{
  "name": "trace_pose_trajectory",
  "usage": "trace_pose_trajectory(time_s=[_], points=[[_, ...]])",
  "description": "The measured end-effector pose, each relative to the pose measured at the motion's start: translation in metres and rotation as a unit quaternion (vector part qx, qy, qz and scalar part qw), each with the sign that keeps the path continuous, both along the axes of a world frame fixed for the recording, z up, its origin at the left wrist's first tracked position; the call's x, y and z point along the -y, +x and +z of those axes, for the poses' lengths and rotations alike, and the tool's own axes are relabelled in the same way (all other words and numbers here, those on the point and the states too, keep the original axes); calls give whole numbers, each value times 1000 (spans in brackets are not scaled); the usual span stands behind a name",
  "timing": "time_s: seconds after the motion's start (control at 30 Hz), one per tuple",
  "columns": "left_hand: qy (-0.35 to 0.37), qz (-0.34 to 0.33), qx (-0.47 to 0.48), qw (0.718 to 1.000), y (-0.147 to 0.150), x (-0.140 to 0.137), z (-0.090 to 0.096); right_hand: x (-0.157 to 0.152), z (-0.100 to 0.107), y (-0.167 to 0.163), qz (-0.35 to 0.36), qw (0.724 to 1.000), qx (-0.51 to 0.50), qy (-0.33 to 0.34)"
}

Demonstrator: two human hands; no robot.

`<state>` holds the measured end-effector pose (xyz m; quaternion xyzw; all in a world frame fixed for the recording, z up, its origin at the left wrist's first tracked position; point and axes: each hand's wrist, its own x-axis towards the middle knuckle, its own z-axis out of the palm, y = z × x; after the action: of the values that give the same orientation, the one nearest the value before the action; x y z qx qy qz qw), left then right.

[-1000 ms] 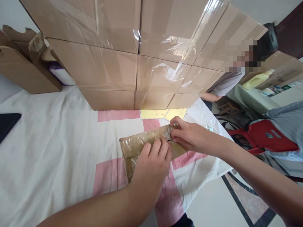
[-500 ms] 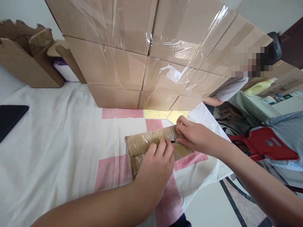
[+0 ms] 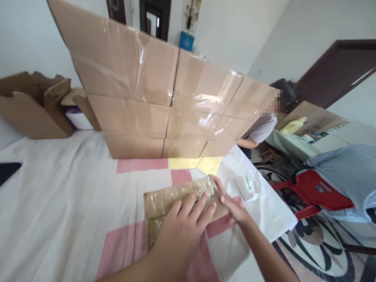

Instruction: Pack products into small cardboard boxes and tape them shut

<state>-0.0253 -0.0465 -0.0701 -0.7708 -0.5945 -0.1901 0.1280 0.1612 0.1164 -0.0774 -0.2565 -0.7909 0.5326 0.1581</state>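
A brown cardboard box [image 3: 173, 199], covered in shiny clear tape, lies on the cloth in front of me. Over its near side rests my left hand [image 3: 186, 221], fingers spread and fingertips against the taped surface. My right hand [image 3: 233, 205] grips the box's right end, one finger reaching to the top corner and another digit lower on the face. My left hand and forearm hide the box's near part. To the right of my right hand sits a small white box [image 3: 246, 188].
A tall panel of taped cardboard boxes [image 3: 167, 117] stands across the table's far side. Open cartons [image 3: 38, 113] are at left, with a dark flat object [image 3: 8, 172] below. Beyond the right edge are a person [image 3: 261, 127] and a red chair [image 3: 323, 190].
My view has tilted up. My left fingers have spread out from a curled position. My right hand has gone from a pinch to lying along the box's right end. The white box has come into view.
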Motion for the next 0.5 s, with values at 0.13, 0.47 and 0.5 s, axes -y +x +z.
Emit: trace_pose_trajectory(time_s=[0.13,0.47,0.5], points=[[72,-68,-8,995,-7,-1,-3,30,-23,12,14,998,-36,-54],[152,-179,12,972,-15,-2,-6,86,-55,37,-87,994,58,4],[145,-182,14,972,-14,-2,-5,90,-57,37,-95,995,41,-10]])
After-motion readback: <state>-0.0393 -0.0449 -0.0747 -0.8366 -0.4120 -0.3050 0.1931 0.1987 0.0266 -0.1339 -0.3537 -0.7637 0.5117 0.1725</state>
